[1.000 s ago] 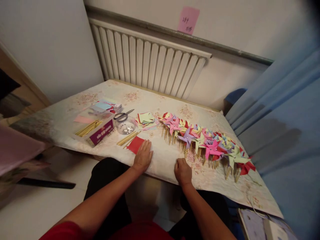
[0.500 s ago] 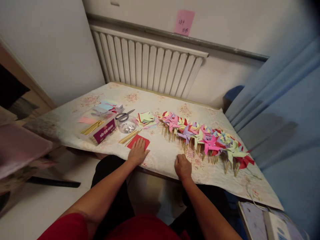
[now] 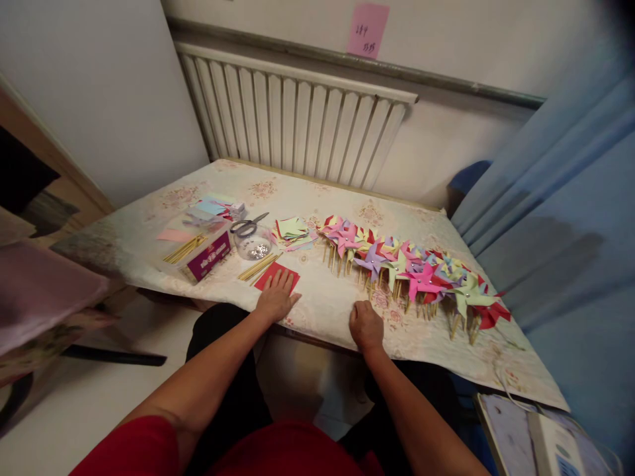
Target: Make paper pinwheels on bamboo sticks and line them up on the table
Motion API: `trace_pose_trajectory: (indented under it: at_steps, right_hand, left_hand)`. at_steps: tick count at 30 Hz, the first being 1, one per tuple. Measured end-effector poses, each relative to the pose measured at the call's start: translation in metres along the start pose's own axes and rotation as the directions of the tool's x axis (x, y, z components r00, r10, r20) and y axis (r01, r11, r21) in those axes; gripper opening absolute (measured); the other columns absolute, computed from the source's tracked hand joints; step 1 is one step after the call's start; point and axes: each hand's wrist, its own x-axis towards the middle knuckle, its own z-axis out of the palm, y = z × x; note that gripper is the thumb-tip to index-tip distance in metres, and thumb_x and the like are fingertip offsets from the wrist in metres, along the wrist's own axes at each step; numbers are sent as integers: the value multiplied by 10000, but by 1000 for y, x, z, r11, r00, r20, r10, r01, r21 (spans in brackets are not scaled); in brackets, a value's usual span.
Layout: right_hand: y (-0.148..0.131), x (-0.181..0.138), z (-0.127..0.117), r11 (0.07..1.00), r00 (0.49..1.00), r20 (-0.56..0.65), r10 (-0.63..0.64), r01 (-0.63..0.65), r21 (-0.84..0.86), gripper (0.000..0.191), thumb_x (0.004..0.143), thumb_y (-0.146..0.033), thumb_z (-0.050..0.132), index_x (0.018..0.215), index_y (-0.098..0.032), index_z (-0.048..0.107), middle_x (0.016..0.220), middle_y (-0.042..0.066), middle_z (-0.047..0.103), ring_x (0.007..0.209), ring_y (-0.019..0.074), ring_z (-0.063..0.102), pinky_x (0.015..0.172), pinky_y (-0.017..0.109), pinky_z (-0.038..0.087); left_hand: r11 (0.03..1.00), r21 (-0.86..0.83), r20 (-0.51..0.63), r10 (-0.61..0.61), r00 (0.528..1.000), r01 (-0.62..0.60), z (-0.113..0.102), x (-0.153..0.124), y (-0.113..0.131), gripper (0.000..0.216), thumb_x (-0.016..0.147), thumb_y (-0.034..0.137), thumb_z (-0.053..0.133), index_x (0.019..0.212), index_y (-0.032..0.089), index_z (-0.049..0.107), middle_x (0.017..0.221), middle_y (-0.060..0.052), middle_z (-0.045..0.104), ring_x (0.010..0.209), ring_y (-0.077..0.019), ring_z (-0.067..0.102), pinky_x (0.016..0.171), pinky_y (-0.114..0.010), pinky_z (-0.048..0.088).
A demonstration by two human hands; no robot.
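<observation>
My left hand (image 3: 276, 301) lies flat with fingers spread on a red paper square (image 3: 290, 274) near the table's front edge. My right hand (image 3: 366, 326) rests curled into a loose fist on the tablecloth (image 3: 327, 304), just in front of a long row of several coloured paper pinwheels (image 3: 411, 274) on wooden sticks. Nothing shows inside the right fist. A few loose wooden sticks (image 3: 256, 267) lie just left of the red square.
Behind the sticks stand a clear cup of small pins (image 3: 253, 246), scissors (image 3: 248, 225), a stack of coloured paper squares (image 3: 292, 230) and a box of sticks with a purple label (image 3: 198, 251). A radiator (image 3: 292, 125) lines the wall. Blue curtain (image 3: 560, 231) hangs at right.
My left hand slid left from the bare cloth onto the red paper square. My right hand has stayed where it was.
</observation>
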Motion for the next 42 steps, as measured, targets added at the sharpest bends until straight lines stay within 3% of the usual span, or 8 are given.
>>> trace_pose_trajectory:
  at_steps: [18, 28, 35, 39, 42]
  right_hand:
    - [0, 0, -1, 1000, 1000, 0, 9, -9, 4, 122, 921, -182, 500, 845, -179, 596, 866, 35, 595, 657, 135, 477, 575, 299, 207]
    - [0, 0, -2, 1000, 1000, -4, 18, -18, 13, 130, 921, -177, 499, 841, -172, 601, 858, 34, 591, 649, 129, 464, 575, 296, 201]
    - [0, 0, -2, 1000, 1000, -1, 14, -14, 18, 136, 922, -177, 493, 839, -173, 601, 855, 36, 584, 657, 131, 466, 577, 291, 211]
    - [0, 0, -2, 1000, 1000, -13, 13, -13, 16, 134, 918, -171, 493, 833, -172, 597, 848, 36, 585, 658, 132, 467, 579, 290, 214]
    - [1, 0, -1, 1000, 1000, -23, 12, -12, 14, 137, 918, -173, 496, 825, -169, 596, 847, 36, 589, 658, 131, 467, 579, 293, 213]
  left_hand:
    - [999, -4, -85, 37, 996, -37, 8, -1, -4, 648, 962, 521, 331, 1525, 200, 333, 1605, -90, 292, 1491, -294, 204, 1199, -492, 171]
    - [999, -41, -4, 8, 1000, -8, -11, 1, 4, 586, 952, 437, 406, 1491, 207, 380, 1579, -122, 344, 1467, -320, 263, 1171, -508, 232]
    - [999, -48, -20, -17, 1000, 16, -17, 0, 10, 513, 914, 335, 483, 1403, 184, 443, 1507, -160, 430, 1427, -312, 334, 1143, -482, 294]
    - [998, -63, 13, 10, 1000, -9, -23, -1, 7, 422, 910, 308, 481, 1297, 145, 523, 1444, -174, 487, 1409, -304, 369, 1122, -443, 332]
    - [995, -91, 84, 55, 995, -47, -31, -1, -3, 490, 899, 352, 510, 1324, 109, 516, 1496, -198, 434, 1431, -310, 343, 1144, -415, 308]
